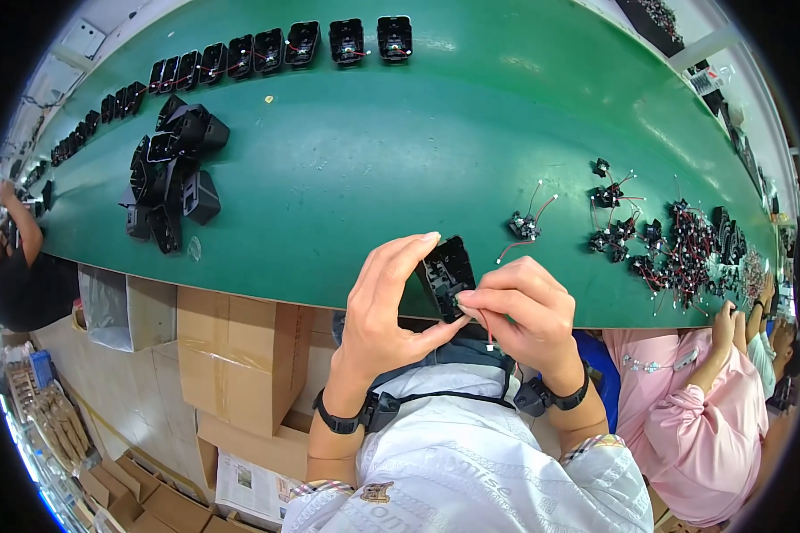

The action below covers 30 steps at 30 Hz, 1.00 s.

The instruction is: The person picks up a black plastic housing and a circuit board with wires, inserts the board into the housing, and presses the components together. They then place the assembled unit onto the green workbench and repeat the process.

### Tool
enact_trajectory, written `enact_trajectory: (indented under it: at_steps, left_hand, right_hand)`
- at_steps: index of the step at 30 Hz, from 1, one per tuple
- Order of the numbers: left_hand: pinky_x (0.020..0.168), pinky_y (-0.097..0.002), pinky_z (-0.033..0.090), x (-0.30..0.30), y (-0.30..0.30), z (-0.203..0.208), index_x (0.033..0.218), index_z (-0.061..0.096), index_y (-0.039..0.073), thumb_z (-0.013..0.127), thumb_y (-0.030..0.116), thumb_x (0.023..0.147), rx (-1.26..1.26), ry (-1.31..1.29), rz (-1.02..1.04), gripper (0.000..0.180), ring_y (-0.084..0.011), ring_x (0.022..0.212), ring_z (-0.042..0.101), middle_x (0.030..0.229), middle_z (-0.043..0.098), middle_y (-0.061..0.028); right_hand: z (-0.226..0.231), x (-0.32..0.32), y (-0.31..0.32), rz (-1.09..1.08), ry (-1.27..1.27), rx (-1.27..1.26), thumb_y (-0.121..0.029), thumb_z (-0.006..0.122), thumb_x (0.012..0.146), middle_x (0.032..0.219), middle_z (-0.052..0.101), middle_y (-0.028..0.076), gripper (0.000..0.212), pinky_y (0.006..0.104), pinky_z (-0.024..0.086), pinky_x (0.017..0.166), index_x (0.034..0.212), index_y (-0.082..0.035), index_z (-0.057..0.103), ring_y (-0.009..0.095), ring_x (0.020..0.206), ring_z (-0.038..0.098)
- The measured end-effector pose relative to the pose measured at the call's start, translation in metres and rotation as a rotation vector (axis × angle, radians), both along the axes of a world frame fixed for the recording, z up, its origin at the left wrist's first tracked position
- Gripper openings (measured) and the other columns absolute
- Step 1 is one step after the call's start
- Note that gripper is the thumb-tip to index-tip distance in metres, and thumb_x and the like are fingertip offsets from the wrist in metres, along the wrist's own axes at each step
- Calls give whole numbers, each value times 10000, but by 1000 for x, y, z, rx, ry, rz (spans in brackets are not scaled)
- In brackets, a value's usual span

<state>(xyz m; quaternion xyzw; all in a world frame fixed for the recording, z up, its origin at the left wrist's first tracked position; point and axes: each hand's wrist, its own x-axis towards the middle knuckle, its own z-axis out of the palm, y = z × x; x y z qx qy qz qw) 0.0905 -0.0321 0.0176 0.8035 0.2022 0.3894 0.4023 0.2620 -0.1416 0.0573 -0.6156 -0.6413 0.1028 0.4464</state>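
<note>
My left hand [384, 311] grips a black plastic housing [449, 266] between thumb and fingers, its hollow inner side facing up over the table's near edge. Against the lower right of that housing, my right hand [529, 315] is closed in a pinch. From under its fingertips hangs a red wire lead [487, 329] with a white connector at the end. The part at the top of this lead is mostly covered by the fingers. Beyond my right hand a small black wired assembly [524, 226] lies on the green table [373, 169], its leads spread out.
Rows of black housings [347, 41] line the far edge, curving left. A heap of black shells [173, 169] lies on the left. More wired assemblies [684, 249] are piled at right, near a person in pink [693, 417]. Cardboard boxes [236, 355] stand below the table's left edge.
</note>
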Motion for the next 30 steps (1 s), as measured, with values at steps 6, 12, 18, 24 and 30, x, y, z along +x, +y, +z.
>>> enact_trajectory:
  at_steps: [6, 12, 18, 24, 30]
  left_hand:
    - [947, -401, 560, 1, 4, 10, 1368, 587, -2, 950, 143, 625, 44, 22, -5, 840, -319, 1132, 675, 1264, 687, -182]
    - [904, -390, 581, 1, 9, 13, 1389, 583, 4, 953, 174, 637, 57, 92, -92, 855, -301, 1146, 688, 1261, 701, -170]
    - [974, -446, 561, 2, 14, 5, 1382, 586, 15, 946, 145, 643, -101, 7, -65, 832, -370, 1165, 670, 1263, 685, -189]
    - [962, -449, 565, 12, 12, 4, 1366, 580, 42, 906, 168, 692, 105, -51, 78, 759, -384, 1152, 666, 1302, 654, -182]
    - [1050, -471, 480, -7, 49, 10, 1449, 518, 56, 888, 275, 754, 190, 28, 235, 817, -405, 1274, 568, 1391, 590, -175]
  right_hand:
    - [-4, 1, 0, -33, 76, -39, 5, 887, 687, 813, 609, 23, 270, 304, 469, 600, 918, -104, 802, 187, 707, 582]
    - [-3, -7, -5, -70, 120, -128, 3, 860, 716, 872, 554, 27, 251, 296, 455, 622, 938, -106, 813, 179, 766, 555]
    - [3, 2, 2, -5, 174, -145, -137, 814, 792, 1395, 561, 196, 401, 399, 538, 890, 1178, -56, 741, 313, 1089, 640]
    - [16, 8, 29, 97, 157, -238, -148, 938, 705, 1468, 563, 171, 761, 316, 604, 747, 1339, -44, 529, 263, 1039, 706]
    - [41, 37, 85, 89, -239, -324, -198, 881, 757, 1410, 528, 197, 815, 369, 603, 823, 1475, -64, 520, 320, 1051, 681]
